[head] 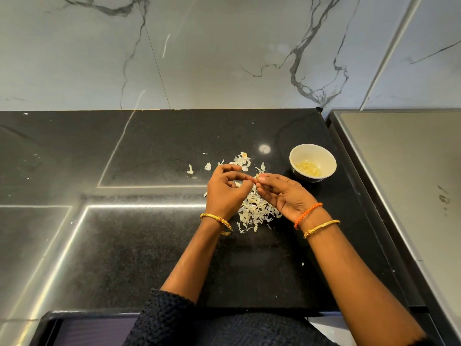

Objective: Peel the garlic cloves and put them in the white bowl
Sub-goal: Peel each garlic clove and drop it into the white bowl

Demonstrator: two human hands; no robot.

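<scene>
Pinching one small garlic clove between them, the left hand and right hand met fingertip to fingertip above a heap of papery skins. On the black counter, just beside the right hand, stood the white bowl holding peeled cloves.

No readable text, label or number appears anywhere.

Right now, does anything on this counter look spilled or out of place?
Only the garlic skins: a loose pile lies on the black counter under both hands, with stray flakes beyond. That fits peeling. The white bowl stands upright with peeled cloves inside.
</scene>
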